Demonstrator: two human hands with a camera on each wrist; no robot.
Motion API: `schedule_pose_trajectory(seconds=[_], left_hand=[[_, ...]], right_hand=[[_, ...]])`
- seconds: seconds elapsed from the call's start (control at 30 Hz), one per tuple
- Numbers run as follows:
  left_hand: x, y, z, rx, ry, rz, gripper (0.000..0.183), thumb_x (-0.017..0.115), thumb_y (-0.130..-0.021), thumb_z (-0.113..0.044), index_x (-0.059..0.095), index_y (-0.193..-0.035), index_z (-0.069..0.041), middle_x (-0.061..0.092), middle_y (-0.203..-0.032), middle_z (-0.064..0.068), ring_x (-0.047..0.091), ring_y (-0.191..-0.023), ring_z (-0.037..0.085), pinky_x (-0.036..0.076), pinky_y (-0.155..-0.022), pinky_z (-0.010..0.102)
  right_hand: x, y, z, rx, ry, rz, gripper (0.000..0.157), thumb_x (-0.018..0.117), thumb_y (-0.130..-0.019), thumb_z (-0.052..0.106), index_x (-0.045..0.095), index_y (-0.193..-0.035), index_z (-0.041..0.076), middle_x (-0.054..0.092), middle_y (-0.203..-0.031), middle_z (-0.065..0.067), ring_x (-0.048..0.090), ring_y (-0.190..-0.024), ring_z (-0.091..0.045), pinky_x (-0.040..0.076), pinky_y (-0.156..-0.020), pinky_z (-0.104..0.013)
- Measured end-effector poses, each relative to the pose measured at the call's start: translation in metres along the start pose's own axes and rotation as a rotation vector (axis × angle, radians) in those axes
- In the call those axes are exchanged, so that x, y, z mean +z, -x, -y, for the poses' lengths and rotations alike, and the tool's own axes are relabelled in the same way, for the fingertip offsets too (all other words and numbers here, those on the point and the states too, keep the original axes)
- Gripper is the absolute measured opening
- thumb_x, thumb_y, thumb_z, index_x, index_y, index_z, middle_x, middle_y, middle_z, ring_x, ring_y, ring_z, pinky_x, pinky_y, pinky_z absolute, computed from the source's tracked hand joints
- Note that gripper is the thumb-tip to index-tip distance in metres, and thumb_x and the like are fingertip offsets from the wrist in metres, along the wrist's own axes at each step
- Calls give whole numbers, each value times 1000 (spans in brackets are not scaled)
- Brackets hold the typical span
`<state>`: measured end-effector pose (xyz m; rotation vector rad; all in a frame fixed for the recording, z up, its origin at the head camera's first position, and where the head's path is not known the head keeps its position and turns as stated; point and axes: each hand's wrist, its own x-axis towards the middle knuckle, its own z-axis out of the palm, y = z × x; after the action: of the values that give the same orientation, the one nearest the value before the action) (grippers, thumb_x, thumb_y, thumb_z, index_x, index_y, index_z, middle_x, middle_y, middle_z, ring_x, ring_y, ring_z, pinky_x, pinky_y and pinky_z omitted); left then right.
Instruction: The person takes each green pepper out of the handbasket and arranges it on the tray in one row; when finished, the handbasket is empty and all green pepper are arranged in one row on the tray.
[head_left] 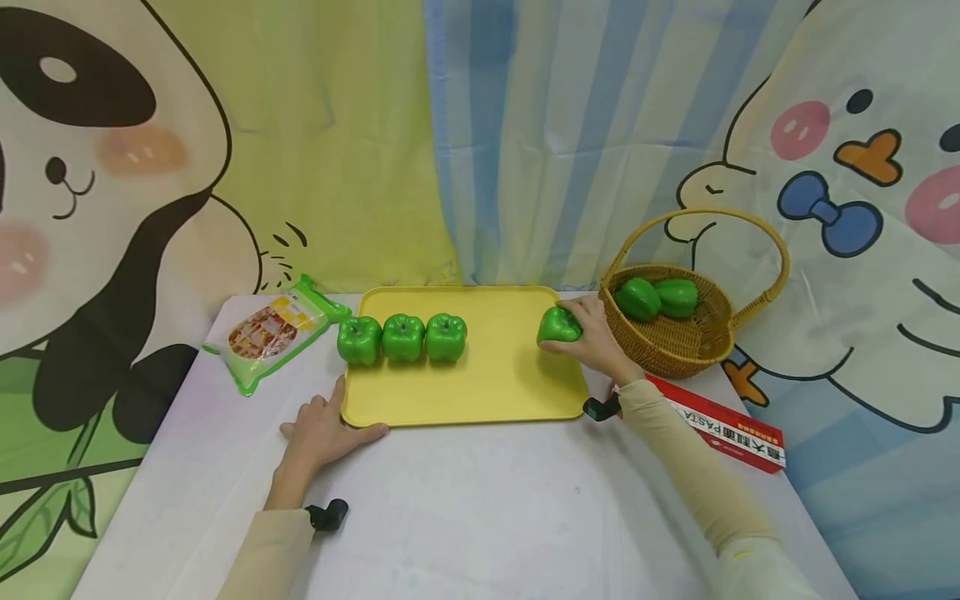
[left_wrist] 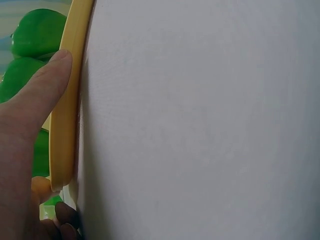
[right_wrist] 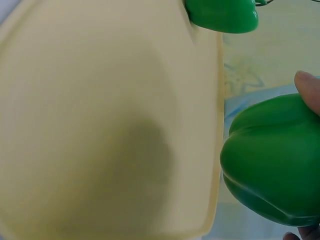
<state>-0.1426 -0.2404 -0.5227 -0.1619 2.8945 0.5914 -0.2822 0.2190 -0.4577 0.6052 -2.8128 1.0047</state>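
My right hand [head_left: 596,336] grips a green bell pepper [head_left: 559,326] above the right end of a yellow tray [head_left: 495,392]. The right wrist view shows that bell pepper [right_wrist: 275,160] close up, over its shadow on the tray. At the tray's front left corner rests my left hand [head_left: 324,429], its fingers spread along the edges. In the left wrist view the thumb [left_wrist: 50,85] lies against the tray's rim [left_wrist: 67,125]. Three green bell peppers [head_left: 403,338] stand upright in a row on the left part of the tray.
A wicker basket [head_left: 667,358] with a tall handle stands at the back right, holding two green peppers [head_left: 657,298]. A red pasta box [head_left: 720,425] lies in front of it. To the tray's left lies a green-edged food packet [head_left: 273,329]. Curtains hang behind the white table [head_left: 480,508].
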Motion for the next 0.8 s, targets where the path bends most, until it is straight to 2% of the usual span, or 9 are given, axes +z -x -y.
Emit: schedule_pose_trajectory(seconds=[0.17,0.3,0.53,0.8], left_hand=[[1,0,0,0,3,-2,138,62,-65,-91,12,-162,-6,52,-123,34,50,-112,49,31,-85,79],[1,0,0,-1,4,-7,138,62,-65,-91,12,-162,-7,52,-122,33,50,-111,49,31,-84,78],[2,-2,1,0,4,-11,138,61,-65,-92,12,-162,-7,52,-122,34,50,-111,49,31,-84,78],[4,-3,3,3,1,-9,140,59,-63,-94,11,-162,-7,52,-123,34,49,-114,50,31,-85,78]], right_hand=[[13,-2,5,-5,-5,24,81,85,-78,46,51,-145,17,45,-135,-13,47,-119,-33,50,-93,-55],[23,-6,8,-34,-51,24,78,87,-77,41,53,-143,16,45,-129,-14,51,-113,-32,51,-93,-53],[43,-10,10,-74,-96,37,76,89,-76,32,55,-141,12,45,-123,-15,52,-111,-32,50,-94,-49],[58,-12,17,-74,-116,108,77,87,-78,36,53,-143,14,45,-128,-13,53,-113,-33,51,-93,-51]])
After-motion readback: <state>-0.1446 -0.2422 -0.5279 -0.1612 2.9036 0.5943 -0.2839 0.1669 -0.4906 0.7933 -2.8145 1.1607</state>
